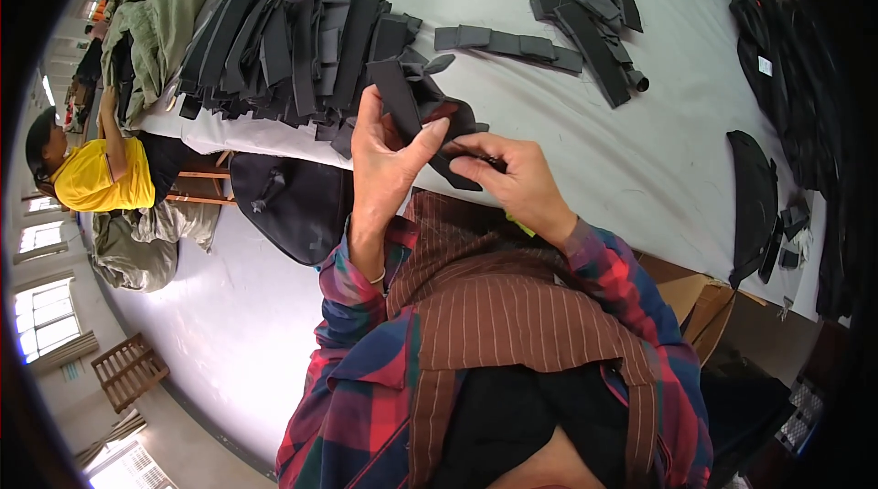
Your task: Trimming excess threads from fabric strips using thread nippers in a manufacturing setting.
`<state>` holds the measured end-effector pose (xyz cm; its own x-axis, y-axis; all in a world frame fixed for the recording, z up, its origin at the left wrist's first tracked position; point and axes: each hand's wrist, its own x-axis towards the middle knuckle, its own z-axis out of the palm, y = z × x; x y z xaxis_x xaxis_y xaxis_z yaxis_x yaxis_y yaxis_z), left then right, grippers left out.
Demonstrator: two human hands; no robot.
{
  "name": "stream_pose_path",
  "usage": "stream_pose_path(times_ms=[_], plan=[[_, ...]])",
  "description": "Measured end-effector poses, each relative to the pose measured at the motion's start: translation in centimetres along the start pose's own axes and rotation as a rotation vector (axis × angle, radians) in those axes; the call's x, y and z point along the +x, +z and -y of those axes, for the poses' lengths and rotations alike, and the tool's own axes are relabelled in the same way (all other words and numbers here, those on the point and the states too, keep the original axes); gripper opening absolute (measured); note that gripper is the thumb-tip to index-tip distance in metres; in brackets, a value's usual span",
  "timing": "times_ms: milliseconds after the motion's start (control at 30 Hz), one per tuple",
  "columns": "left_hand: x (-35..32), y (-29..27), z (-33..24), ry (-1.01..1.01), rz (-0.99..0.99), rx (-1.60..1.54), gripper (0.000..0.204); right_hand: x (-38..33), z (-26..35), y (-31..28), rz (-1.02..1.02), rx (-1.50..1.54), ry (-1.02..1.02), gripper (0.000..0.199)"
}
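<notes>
Black strap (422,123), gripped by left hand (384,155) and right hand (512,180) fingers, strap pile (293,45) behind on grey table (658,160).

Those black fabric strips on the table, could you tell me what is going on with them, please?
A person in a plaid shirt and brown striped apron holds one black fabric strip in both bare hands: the left hand grips it with the thumb on top, the right hand pinches its lower end. A large heap of black strips lies on the grey table beyond, and a smaller pile to the right. Another person in a yellow shirt works at the far left.
</notes>
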<state>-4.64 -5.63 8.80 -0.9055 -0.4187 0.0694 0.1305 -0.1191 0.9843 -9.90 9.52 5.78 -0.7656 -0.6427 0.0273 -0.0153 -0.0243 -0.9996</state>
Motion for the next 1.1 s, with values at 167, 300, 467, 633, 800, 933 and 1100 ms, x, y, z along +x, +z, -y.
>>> stream_pose_path(times_ms=[167,300,467,633,800,933,1100], plan=[[0.2,-0.1,0.1,0.003,-0.017,-0.016,0.044,0.0,0.3,-0.6,-0.004,0.105,0.055,0.01],[0.9,-1.4,1.1,0.009,-0.096,-0.102,0.043,-0.6,0.5,-1.2,0.054,0.086,0.05,0.015],[1.6,-2.5,1.6,-0.157,-0.159,-0.459,0.032,-1.3,-1.3,-3.8,0.242,0.392,0.224,0.019],[1.6,-2.7,2.2,-0.259,-0.174,-0.712,0.032,-0.3,-2.0,-1.0,0.004,0.295,0.109,0.023],[1.2,-1.4,2.6,-0.308,-0.183,-0.797,0.029,-0.5,-1.5,1.2,0.027,0.529,0.402,0.016],[1.4,-2.0,3.7,-0.37,-0.168,-0.877,0.028,-0.1,-2.3,-0.3,-0.038,0.519,0.312,0.004],[1.9,-3.7,5.6,-0.385,-0.105,-1.019,0.032,-0.1,-2.5,-2.2,-0.023,0.454,0.236,0.009]])
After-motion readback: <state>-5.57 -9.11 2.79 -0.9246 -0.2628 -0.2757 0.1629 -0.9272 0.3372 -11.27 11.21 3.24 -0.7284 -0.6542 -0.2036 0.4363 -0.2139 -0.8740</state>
